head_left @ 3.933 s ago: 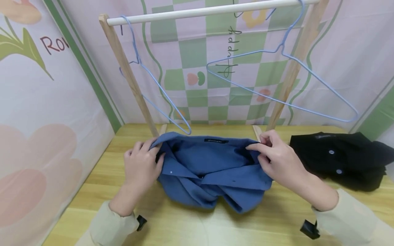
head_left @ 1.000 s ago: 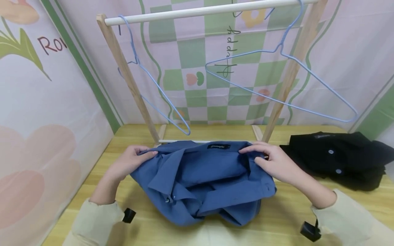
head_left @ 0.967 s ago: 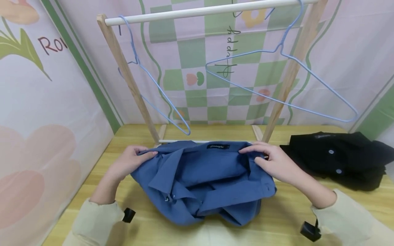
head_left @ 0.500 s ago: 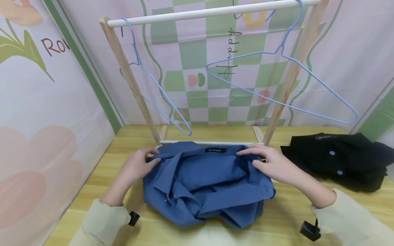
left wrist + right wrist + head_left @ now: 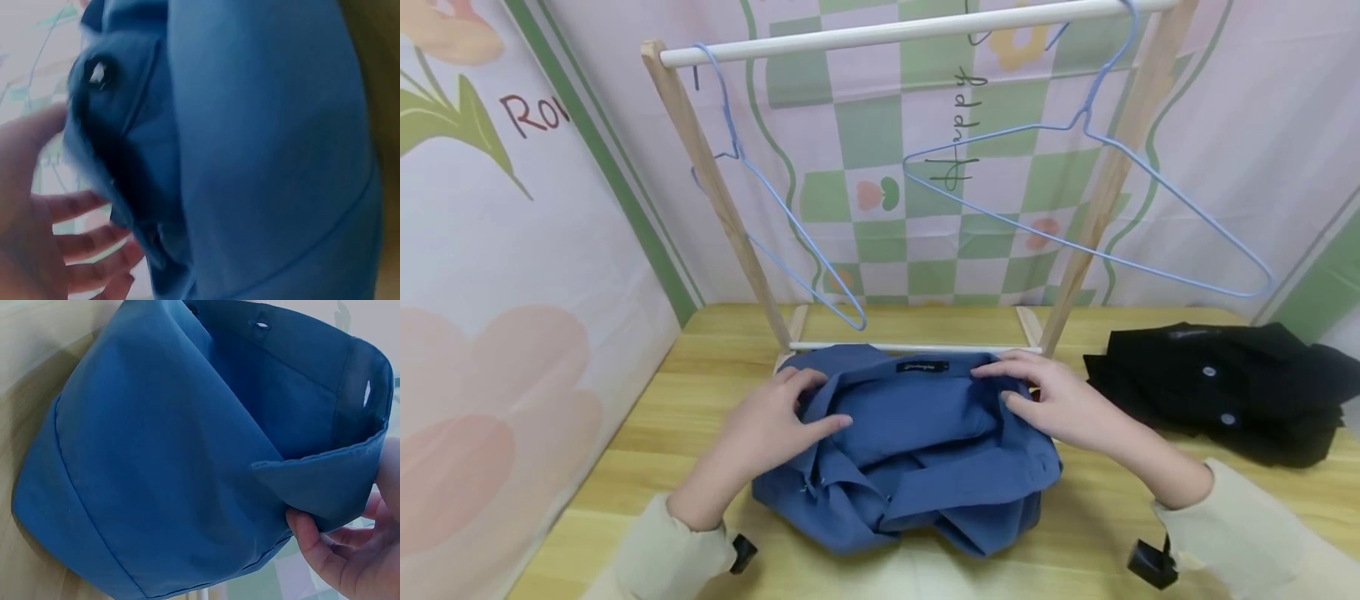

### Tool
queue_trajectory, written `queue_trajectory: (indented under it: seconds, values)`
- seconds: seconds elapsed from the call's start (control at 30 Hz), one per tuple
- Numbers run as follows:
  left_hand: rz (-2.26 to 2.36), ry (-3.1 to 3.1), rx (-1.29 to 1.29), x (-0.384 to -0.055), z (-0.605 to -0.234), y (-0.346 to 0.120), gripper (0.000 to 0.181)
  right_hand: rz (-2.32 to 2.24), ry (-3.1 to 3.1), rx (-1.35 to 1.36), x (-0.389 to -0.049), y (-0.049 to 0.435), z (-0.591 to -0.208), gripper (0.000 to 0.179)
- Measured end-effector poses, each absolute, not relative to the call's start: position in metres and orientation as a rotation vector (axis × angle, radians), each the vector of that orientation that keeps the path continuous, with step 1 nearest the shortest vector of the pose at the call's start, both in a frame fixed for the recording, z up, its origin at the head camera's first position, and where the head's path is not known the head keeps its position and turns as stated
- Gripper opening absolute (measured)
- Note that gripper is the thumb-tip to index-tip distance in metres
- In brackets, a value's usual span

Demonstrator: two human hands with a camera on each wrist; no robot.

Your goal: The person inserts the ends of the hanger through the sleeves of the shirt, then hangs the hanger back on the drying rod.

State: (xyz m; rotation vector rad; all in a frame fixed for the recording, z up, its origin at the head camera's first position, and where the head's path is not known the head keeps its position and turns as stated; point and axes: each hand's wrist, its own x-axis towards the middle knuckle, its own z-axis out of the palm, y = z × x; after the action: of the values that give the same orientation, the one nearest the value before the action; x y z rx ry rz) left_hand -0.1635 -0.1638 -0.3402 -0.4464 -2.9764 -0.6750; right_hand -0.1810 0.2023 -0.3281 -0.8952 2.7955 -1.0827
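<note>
A blue shirt (image 5: 917, 412) lies bunched on the table in the head view, its collar towards the rack and a black label (image 5: 922, 367) inside the neck. My left hand (image 5: 763, 429) is at the left of the collar, thumb and fingers spread apart. In the left wrist view, its fingers (image 5: 94, 244) reach beside the buttoned edge of the cloth; whether they touch it is unclear. My right hand (image 5: 1063, 400) holds the collar's right side. The right wrist view shows its thumb (image 5: 306, 531) against the cloth, with other fingers behind the flap.
A wooden rack with a white rail (image 5: 880, 33) stands behind the shirt. Two blue wire hangers hang from it, a left hanger (image 5: 797, 229) and a right hanger (image 5: 1000, 214). A folded black garment (image 5: 1217, 387) with buttons lies on the wooden table (image 5: 647, 483) at right.
My left hand let go of the collar's left edge and moved right, its thumb and fingers spreading. Earlier it drew that side out to the left. My right hand has shifted slightly left.
</note>
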Motion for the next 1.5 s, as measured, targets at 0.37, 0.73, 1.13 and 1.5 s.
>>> queue_trajectory:
  seconds: [0.37, 0.73, 1.13, 1.5]
  values:
    - [-0.671, -2.864, -0.486, -0.162, -0.346, -0.16, 0.051, -0.897, 2.944, -1.018, -0.175, 0.195, -0.329, 0.04]
    - [-0.602, -2.502, -0.635, -0.161, -0.34, -0.174, 0.031, -0.851, 2.968, -0.978, -0.171, 0.193, -0.324, 0.041]
    - [-0.335, -2.635, -0.472, -0.156, -0.343, -0.169, 0.027, -0.802, 2.958, -1.048, -0.164, 0.186, -0.318, 0.045]
    - [-0.313, -2.604, -0.42, -0.154, -0.347, -0.168, 0.037, -0.663, 3.013, -1.07, -0.164, 0.183, -0.316, 0.047]
